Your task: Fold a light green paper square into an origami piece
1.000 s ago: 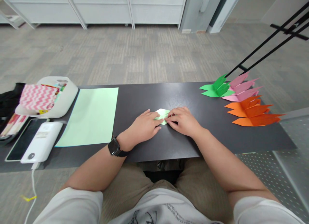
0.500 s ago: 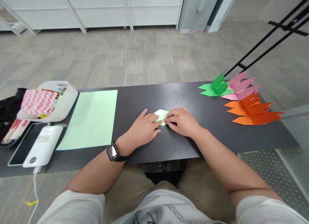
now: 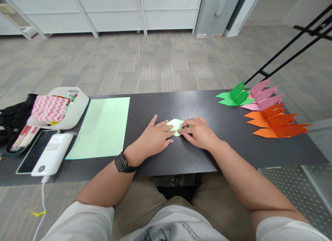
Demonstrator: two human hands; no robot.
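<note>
A small folded piece of pale green paper (image 3: 175,123) lies on the dark table between my hands. My left hand (image 3: 155,134) is spread with its fingers flat on the paper's left side, thumb raised away; a black watch (image 3: 121,162) is on that wrist. At the right edge of the paper, the bent fingers of my right hand (image 3: 196,131) close together on it in a pinch. Both hands partly cover the paper, so its full folded shape is hidden.
Left of my hands lie pale green sheets (image 3: 101,128). Beyond them are a white basket (image 3: 77,111), a phone (image 3: 32,154) and a white power bank (image 3: 53,154) with a cable. Folded paper pieces in green (image 3: 234,95), pink (image 3: 264,95) and orange (image 3: 277,121) stand at the right.
The camera view has shifted slightly, so the table items appear a little further right. Both hands stay on the paper, with the right fingers only slightly moved.
</note>
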